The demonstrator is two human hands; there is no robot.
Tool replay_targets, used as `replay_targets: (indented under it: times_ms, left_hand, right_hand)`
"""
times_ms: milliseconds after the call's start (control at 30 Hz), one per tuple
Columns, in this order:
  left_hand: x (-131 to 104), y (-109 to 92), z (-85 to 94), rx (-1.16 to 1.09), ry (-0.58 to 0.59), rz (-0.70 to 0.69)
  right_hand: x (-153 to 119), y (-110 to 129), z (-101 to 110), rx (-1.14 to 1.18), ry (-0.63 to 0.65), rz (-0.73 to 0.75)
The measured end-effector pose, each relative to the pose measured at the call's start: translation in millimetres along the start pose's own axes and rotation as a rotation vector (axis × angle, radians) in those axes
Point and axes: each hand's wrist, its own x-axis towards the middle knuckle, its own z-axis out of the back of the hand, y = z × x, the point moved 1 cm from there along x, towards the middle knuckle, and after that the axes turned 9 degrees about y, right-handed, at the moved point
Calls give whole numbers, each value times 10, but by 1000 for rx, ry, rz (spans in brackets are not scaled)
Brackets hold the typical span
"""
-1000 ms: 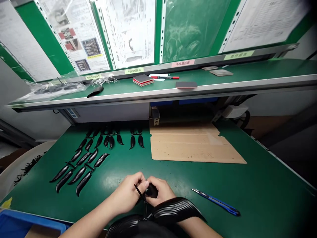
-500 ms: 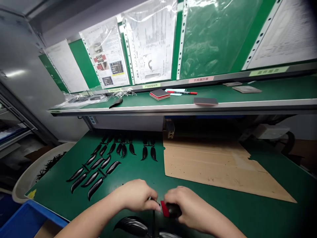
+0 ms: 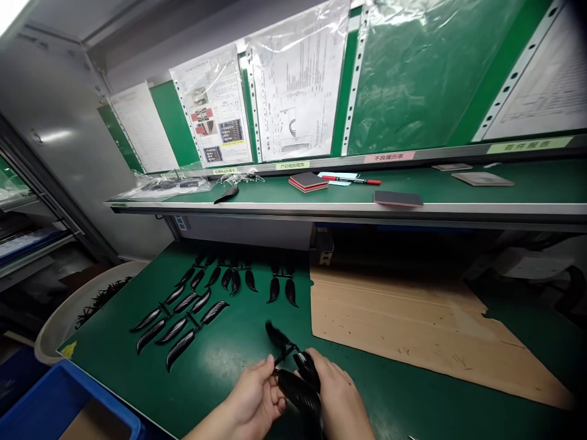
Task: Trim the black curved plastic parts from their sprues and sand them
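Note:
My left hand (image 3: 259, 397) is closed, its thumb and fingers pinching a set of glossy black curved blades, like propeller blades, near their thin connecting bar. From the other side, my right hand (image 3: 340, 394) is wrapped against the blades of the same set; most of its fingers are hidden behind them. The nearest ribbed blade (image 3: 300, 391) points down toward me, and another blade (image 3: 276, 335) sticks out away from me. Further left on the green table (image 3: 220, 391) lie more joined black blade pairs (image 3: 183, 324), with others (image 3: 282, 290) behind.
A flat cardboard sheet (image 3: 394, 318) covers the table's right side. A blue bin (image 3: 114, 403) and a round pale tub (image 3: 50, 342) stand at the left. Above runs a shelf (image 3: 270, 208) with sanding-pad-like blocks (image 3: 308, 181), a red-black pen (image 3: 351, 180) and a loose black blade (image 3: 226, 195).
Both hands have lifted and turned the black blades, which now stand between them. The red piece by my right hand is out of sight. The camera view has shifted slightly.

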Motion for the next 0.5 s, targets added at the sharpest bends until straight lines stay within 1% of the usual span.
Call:
replay_targets:
  times_ms: [33, 67, 133, 167, 200, 233, 267, 300, 333, 400, 433, 467, 500]
  left_hand:
    - [-18, 27, 4, -111, -10, 51]
    - [-37, 40, 14, -172, -15, 74]
    - [-74, 16, 50, -186, 6, 46]
    - [-90, -24, 80, -143, 20, 14]
    - [-103, -85, 121, -29, 20, -22]
    - [-114, -167, 173, 141, 6, -63]
    - [-122, -266, 236, 337, -21, -108]
    - [-130, -375, 309, 559, -66, -157]
    - [-138, -485, 389, 718, -110, -202]
    - [-161, -671, 553, 900, -185, -279]
    - [-178, -734, 629, 956, -213, -301]
    - [-200, -775, 694, 1031, -241, -311]
    - [-225, -794, 749, 1105, -262, -307]
  right_hand:
    - [3, -5, -27, -9, 2, 19]
    - [10, -8, -50, -11, 3, 40]
    - [34, 5, -78, 4, -22, 74]
    - [52, 29, -82, 17, -45, 87]
    - [73, 68, -81, 28, -57, 98]
    - [95, 120, -81, 38, -46, 102]
    - [118, 183, -85, 43, 0, 98]
    - [137, 254, -98, 40, 78, 96]
    - [152, 328, -123, 26, 179, 102]
    - [161, 457, -206, -15, 373, 148]
    - [155, 502, -259, -36, 433, 186]
    - [146, 528, -312, -55, 459, 225]
    - [134, 534, -360, -66, 453, 252]
